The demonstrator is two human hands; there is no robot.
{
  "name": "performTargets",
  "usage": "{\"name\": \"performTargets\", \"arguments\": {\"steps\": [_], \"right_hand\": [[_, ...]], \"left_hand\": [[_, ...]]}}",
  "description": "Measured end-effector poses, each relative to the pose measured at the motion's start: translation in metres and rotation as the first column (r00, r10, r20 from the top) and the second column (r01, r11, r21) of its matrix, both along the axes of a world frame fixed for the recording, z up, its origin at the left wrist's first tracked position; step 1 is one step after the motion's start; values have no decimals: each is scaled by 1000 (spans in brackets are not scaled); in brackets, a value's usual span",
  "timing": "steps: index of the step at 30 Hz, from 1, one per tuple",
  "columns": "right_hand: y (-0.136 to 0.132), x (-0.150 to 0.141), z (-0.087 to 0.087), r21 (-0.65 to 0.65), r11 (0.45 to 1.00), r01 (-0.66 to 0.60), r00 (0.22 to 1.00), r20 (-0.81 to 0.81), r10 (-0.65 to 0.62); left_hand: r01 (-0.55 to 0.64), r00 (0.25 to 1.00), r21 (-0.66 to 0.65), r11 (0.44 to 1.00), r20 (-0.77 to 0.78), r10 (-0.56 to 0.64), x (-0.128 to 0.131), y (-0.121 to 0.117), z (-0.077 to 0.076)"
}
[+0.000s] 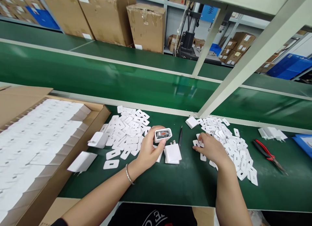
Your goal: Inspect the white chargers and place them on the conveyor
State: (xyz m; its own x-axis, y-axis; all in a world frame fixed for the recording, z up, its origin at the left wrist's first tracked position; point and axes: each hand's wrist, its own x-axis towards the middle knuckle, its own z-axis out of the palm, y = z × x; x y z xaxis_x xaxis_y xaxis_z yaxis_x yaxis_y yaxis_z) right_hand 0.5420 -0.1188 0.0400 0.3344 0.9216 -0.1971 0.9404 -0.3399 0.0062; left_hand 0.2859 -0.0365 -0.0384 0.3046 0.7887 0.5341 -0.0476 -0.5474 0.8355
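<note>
At the far left stands a cardboard box (pixel 80 148) packed with rows of white charger bodies (pixel 36 135). Beside it on the green bench (pixel 170 183) lies a spread of flat white plates (pixel 126 131). Over these the left hand (pixel 148 151) closes around a white charger shell (pixel 162 134), open end up, gripped by its smooth sides. It looks light, rigid and somewhat slippery, best held across the flat faces. Just below it lies a finished charger (pixel 172 153), with tweezers (pixel 180 136) near. Further right, the right hand (pixel 209 149) rests curled on a second heap of small plates (pixel 234 148), fingertips touching one; I cannot tell if it is pinched. Red-handled pliers (pixel 268 154) lie beyond.
</note>
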Motion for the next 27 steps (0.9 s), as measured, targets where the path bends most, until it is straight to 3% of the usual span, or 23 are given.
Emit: {"name": "performTargets", "arguments": {"steps": [6, 8, 11, 13, 16, 18, 20, 23, 27], "right_hand": [[0, -8, -7, 3, 998, -70, 996, 59, 69], [3, -12, -3, 53, 994, -97, 995, 40, 95], [5, -20, 7, 222, 973, -70, 986, -134, 101], [5, -29, 12, 438, 895, -85, 948, -241, 208], [4, -52, 12, 749, 632, -200, 839, -202, 505], [4, -71, 6, 839, 476, -262, 764, -121, 634], [5, -86, -1, 868, 382, -318, 728, -35, 685], [6, -97, -10, 869, 332, -366, 720, 38, 693], [5, -98, -13, 872, 349, -342, 714, -1, 700]], "left_hand": [[51, 998, -85, 995, 41, -48, 3, 0, -5], [84, 995, -99, 991, 60, -78, 5, -1, -5], [114, 991, -91, 989, 87, -106, 4, -1, -3], [137, 987, -74, 988, 94, -130, 2, -1, -2], [180, 979, -21, 984, 100, -177, -1, -1, 0], [187, 977, 37, 982, 97, -190, -2, -1, 0], [182, 978, 85, 980, 84, -189, -2, -2, 1], [164, 982, 144, 976, 65, -175, -1, -2, 3], [111, 992, 220, 969, 33, -121, -2, 0, 5]]}}
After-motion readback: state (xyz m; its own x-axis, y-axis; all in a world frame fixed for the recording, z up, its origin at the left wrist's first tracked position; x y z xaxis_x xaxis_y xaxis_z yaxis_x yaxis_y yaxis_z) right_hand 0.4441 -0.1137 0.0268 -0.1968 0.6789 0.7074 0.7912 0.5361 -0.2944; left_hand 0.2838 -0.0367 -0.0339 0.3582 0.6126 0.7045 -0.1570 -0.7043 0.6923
